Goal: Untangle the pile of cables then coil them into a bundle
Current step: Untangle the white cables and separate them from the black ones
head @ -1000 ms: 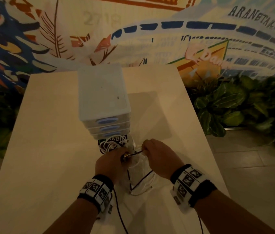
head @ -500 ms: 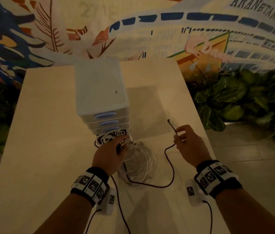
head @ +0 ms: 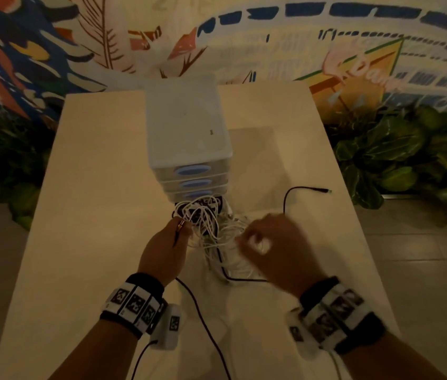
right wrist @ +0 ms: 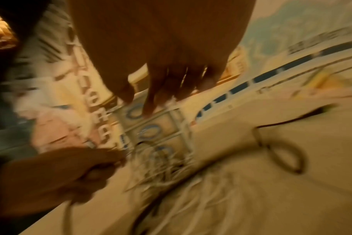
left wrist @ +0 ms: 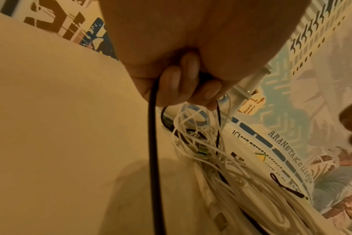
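The pile of cables on the table, limp, light and snag-prone, is best drawn out by the black cable's plug end, which the left hand pinches; right hand blurred, grasp undeterminable.

Right hand: motion-blurred in head and right wrist views, grasp unreadable; white cable pile: part hidden beneath it, strands inseparable; black cable: course lost inside pile; left hand: gripped plug mostly covered by fingers; drawer unit: lowest drawer screened by cables
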Demonstrator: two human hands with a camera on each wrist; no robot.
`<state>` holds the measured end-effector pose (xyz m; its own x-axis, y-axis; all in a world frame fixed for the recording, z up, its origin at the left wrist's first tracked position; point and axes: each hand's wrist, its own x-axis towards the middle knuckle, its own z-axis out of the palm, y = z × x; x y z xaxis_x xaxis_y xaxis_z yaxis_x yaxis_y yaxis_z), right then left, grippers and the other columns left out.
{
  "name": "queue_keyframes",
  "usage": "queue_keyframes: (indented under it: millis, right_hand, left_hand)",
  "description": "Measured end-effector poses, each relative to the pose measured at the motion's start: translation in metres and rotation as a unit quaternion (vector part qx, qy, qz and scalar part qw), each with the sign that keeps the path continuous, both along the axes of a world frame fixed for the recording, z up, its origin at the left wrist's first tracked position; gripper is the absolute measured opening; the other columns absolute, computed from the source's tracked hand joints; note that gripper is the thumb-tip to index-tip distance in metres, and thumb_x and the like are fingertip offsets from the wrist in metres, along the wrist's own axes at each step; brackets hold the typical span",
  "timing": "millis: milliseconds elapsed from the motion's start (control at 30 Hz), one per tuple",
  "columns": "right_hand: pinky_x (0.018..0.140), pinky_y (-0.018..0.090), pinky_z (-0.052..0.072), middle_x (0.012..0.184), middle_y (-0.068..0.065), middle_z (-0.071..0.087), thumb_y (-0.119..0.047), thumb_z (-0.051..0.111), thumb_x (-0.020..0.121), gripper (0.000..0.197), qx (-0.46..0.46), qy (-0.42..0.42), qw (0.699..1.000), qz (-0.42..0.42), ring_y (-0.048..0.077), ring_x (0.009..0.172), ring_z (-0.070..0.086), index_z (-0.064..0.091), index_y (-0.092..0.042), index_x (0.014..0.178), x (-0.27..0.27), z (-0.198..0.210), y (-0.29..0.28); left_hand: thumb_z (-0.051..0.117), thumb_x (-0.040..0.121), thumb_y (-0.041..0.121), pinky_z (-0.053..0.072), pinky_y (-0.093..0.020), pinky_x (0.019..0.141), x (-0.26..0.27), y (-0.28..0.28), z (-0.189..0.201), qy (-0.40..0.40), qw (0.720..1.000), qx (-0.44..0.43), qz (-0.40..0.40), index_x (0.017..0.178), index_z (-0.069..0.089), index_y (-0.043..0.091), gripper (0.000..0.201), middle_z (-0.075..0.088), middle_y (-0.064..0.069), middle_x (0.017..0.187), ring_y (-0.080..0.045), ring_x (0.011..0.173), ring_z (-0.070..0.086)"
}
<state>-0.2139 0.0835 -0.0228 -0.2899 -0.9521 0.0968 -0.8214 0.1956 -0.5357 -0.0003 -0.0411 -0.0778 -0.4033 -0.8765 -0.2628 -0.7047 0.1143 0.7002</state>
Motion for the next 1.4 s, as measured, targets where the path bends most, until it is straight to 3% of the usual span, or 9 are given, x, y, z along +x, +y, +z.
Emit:
queue_keyframes:
  millis: [67, 133, 267, 467, 733, 900, 1100, 1233, 1400]
  right_hand:
    - [0.075, 0.033, 0.044, 0.084, -0.003, 0.066, -0.053, 0.057, 0.089, 0.029, 0.099, 0.039, 0.991, 0.078, 0.021, 0.082, 0.061, 0.07, -0.028, 0.087, 0.039, -0.022, -0.012]
    - [0.085, 0.036, 0.049, 0.107, 0.003, 0.07, -0.055, 0.049, 0.091, 0.041, 0.192, 0.057, 0.978, 0.053, 0.028, 0.099, 0.065, 0.067, -0.025, 0.112, 0.058, -0.044, -0.019]
    - [0.087, 0.036, 0.048, 0.104, -0.001, 0.069, -0.056, 0.042, 0.095, 0.041, 0.233, 0.042, 0.971, 0.026, 0.025, 0.098, 0.066, 0.06, -0.025, 0.116, 0.061, -0.052, -0.018]
    - [0.083, 0.034, 0.05, 0.087, -0.006, 0.061, -0.049, 0.056, 0.091, 0.023, 0.308, -0.021, 0.951, 0.032, 0.021, 0.089, 0.064, 0.058, -0.026, 0.089, 0.053, -0.059, -0.012]
    - [0.099, 0.044, 0.046, 0.114, -0.002, 0.065, -0.049, 0.057, 0.089, 0.03, 0.321, -0.082, 0.943, -0.001, 0.026, 0.114, 0.058, 0.06, -0.028, 0.11, 0.04, -0.062, -0.001]
    - [0.091, 0.042, 0.046, 0.078, -0.009, 0.058, -0.058, 0.043, 0.097, 0.037, 0.321, -0.13, 0.938, -0.036, 0.021, 0.087, 0.057, 0.057, -0.03, 0.079, 0.032, -0.062, 0.001]
    - [0.084, 0.038, 0.054, 0.098, 0.002, 0.073, -0.047, 0.062, 0.093, 0.029, 0.317, -0.139, 0.938, -0.013, 0.025, 0.095, 0.065, 0.075, -0.021, 0.093, 0.015, -0.058, 0.001]
    - [0.082, 0.027, 0.044, 0.109, 0.004, 0.073, -0.027, 0.059, 0.097, 0.019, 0.316, -0.154, 0.936, 0.021, 0.022, 0.101, 0.063, 0.077, -0.02, 0.097, 0.004, -0.048, -0.001]
    - [0.084, 0.036, 0.053, 0.087, -0.005, 0.071, -0.041, 0.056, 0.098, 0.023, 0.256, -0.187, 0.946, -0.069, 0.017, 0.088, 0.065, 0.067, -0.026, 0.083, -0.024, -0.042, 0.015]
  left_hand:
    - [0.036, 0.106, 0.042, 0.049, -0.049, 0.069, -0.001, 0.001, 0.002, 0.003, 1.0, -0.01, -0.003, 0.095, 0.054, 0.024, 0.027, 0.064, -0.003, 0.08, -0.021, 0.071, 0.059]
    - [0.036, 0.105, 0.043, 0.048, -0.047, 0.064, -0.004, 0.002, 0.006, 0.007, 0.999, -0.03, -0.022, 0.099, 0.054, 0.024, 0.027, 0.065, -0.004, 0.079, -0.02, 0.067, 0.058]
    - [0.039, 0.104, 0.046, 0.035, -0.033, 0.05, -0.011, -0.002, 0.017, -0.008, 0.995, -0.078, -0.06, 0.115, 0.056, 0.027, 0.028, 0.056, 0.002, 0.064, -0.013, 0.056, 0.052]
    - [0.033, 0.107, 0.048, 0.052, -0.03, 0.064, -0.027, -0.003, 0.004, -0.077, 0.973, -0.109, -0.187, 0.15, 0.032, 0.049, 0.044, 0.07, 0.006, 0.115, -0.019, 0.085, 0.066]
    - [0.037, 0.104, 0.05, 0.04, -0.028, 0.056, -0.023, -0.001, -0.002, -0.185, 0.966, -0.091, -0.155, 0.131, 0.055, 0.041, 0.034, 0.071, 0.005, 0.098, -0.021, 0.08, 0.065]
    - [0.041, 0.102, 0.052, 0.044, -0.028, 0.062, -0.028, 0.0, -0.002, -0.179, 0.969, -0.089, -0.145, 0.127, 0.06, 0.041, 0.033, 0.068, 0.005, 0.098, -0.022, 0.084, 0.064]
    - [0.047, 0.102, 0.043, 0.045, -0.029, 0.066, -0.025, 0.002, -0.01, -0.162, 0.974, -0.054, -0.146, 0.126, 0.061, 0.041, 0.028, 0.058, 0.007, 0.084, -0.021, 0.075, 0.055]
    - [0.049, 0.101, 0.04, 0.042, -0.029, 0.066, -0.019, 0.003, -0.016, -0.137, 0.98, -0.025, -0.141, 0.124, 0.061, 0.039, 0.026, 0.054, 0.011, 0.079, -0.017, 0.071, 0.05]
    - [0.05, 0.101, 0.041, 0.046, -0.031, 0.072, -0.012, 0.0, -0.012, -0.128, 0.981, -0.005, -0.147, 0.126, 0.06, 0.036, 0.027, 0.067, 0.001, 0.099, -0.018, 0.078, 0.054]
